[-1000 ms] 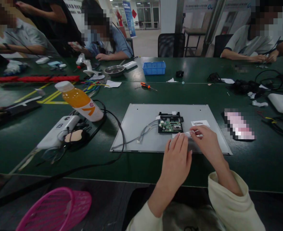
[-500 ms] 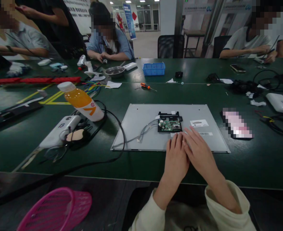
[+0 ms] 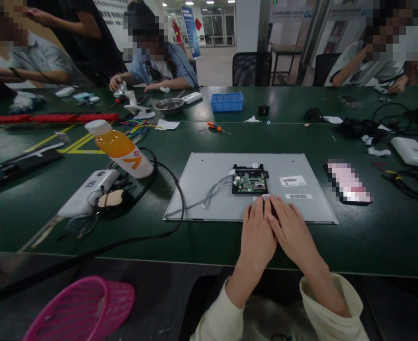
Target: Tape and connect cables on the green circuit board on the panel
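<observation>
My left hand (image 3: pixel 259 230) lies at the front edge of the grey flat panel (image 3: pixel 209 166), its fingers stretched forward and close together. My right hand (image 3: pixel 294 230) overlaps it from the right, fingers extended and slightly bent, some tips hidden. Just beyond the fingertips, a piece of white tape (image 3: pixel 265 195) shows in part, at the near edge of a green circuit board (image 3: pixel 251 183) in a black frame. Grey cables (image 3: pixel 214 189) run from the board's left side across the panel. Two white labels, one with a barcode (image 3: pixel 299 196), are on the panel's right.
An orange drink bottle (image 3: pixel 122 149), a white power bank (image 3: pixel 88 192) and black cables stand left. A phone (image 3: pixel 349 182) lies right. Farther back are an orange screwdriver (image 3: pixel 214 126), a blue basket (image 3: pixel 226 102) and a metal bowl (image 3: pixel 169 105). A pink basket (image 3: pixel 84 308) sits below the table edge.
My right hand has drawn back slightly toward me, its fingers closer together, leaving the barcode label uncovered. Across the table, one person has reached toward a white device; another has raised an arm.
</observation>
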`<state>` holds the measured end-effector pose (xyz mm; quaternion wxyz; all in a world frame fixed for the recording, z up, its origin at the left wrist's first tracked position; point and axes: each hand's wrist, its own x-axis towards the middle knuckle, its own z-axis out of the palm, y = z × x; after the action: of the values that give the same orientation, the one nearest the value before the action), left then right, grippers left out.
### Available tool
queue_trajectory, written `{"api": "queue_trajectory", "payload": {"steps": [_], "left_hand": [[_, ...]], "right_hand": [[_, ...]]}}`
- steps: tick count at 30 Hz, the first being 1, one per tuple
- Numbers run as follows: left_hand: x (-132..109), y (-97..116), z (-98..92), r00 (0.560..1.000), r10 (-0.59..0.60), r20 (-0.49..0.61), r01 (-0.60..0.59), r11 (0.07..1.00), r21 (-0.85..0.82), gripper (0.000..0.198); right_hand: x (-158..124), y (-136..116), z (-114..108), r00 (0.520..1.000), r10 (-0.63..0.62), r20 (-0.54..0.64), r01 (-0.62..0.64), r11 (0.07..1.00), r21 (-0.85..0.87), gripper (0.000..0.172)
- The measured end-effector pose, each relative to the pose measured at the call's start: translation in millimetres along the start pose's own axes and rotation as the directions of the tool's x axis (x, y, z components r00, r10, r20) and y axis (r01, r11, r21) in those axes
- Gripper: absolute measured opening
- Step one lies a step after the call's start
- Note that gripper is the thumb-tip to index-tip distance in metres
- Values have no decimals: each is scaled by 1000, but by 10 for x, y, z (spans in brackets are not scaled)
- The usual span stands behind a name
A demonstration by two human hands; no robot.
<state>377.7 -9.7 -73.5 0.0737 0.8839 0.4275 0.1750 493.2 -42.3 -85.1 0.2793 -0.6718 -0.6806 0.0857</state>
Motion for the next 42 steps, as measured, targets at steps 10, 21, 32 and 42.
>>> {"api": "queue_trajectory", "payload": {"steps": [10,21,32,42], "left_hand": [[-14,-14,-5,998,-53,-25,53,998,-20,53],[-41,-38,28,997,-37,-75,36,999,-14,54],[-51,-43,-6,995,-75,-70,71,996,-63,53],[-69,-46,-71,993,-96,-66,82,978,-193,58]], "right_hand": [[12,-10,-6,1000,12,-22,-12,1000,0,51],[-11,42,44,998,19,-64,-18,1000,11,53],[-28,54,25,997,52,-60,-48,997,63,52],[-35,64,-21,984,132,-117,-111,978,177,47]]}}
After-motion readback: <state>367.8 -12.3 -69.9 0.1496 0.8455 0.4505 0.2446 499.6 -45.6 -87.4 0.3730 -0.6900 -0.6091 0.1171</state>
